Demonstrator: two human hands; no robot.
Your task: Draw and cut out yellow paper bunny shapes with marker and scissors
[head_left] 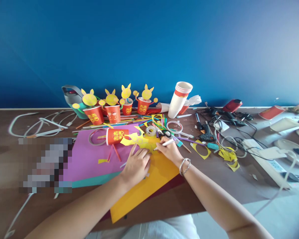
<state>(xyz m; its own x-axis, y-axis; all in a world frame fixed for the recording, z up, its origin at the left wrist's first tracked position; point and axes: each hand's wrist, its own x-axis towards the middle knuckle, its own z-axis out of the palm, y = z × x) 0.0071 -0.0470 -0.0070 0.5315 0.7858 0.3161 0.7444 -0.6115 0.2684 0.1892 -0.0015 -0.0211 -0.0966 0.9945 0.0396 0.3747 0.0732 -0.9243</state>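
My right hand (pixel 171 151) grips a white marker (pixel 167 143), its tip down at a piece of light yellow paper (pixel 149 145). Drawn outlines show faintly on that paper, which lies over a larger orange-yellow sheet (pixel 137 196). Palm down, my left hand (pixel 137 164) rests on the sheets just left of the marker tip, its fingers extended and holding nothing. Beyond it a red paper cup (pixel 116 136) with gold lettering lies on its side on purple paper (pixel 87 162).
Several red cups with yellow paper figures (pixel 112 113) stand along the blue wall beside a stack of white cups (pixel 180 99). Tape rolls (pixel 174 127) lie behind my hands. To the right are a glue gun (pixel 206 134), cables and a power strip (pixel 266 162).
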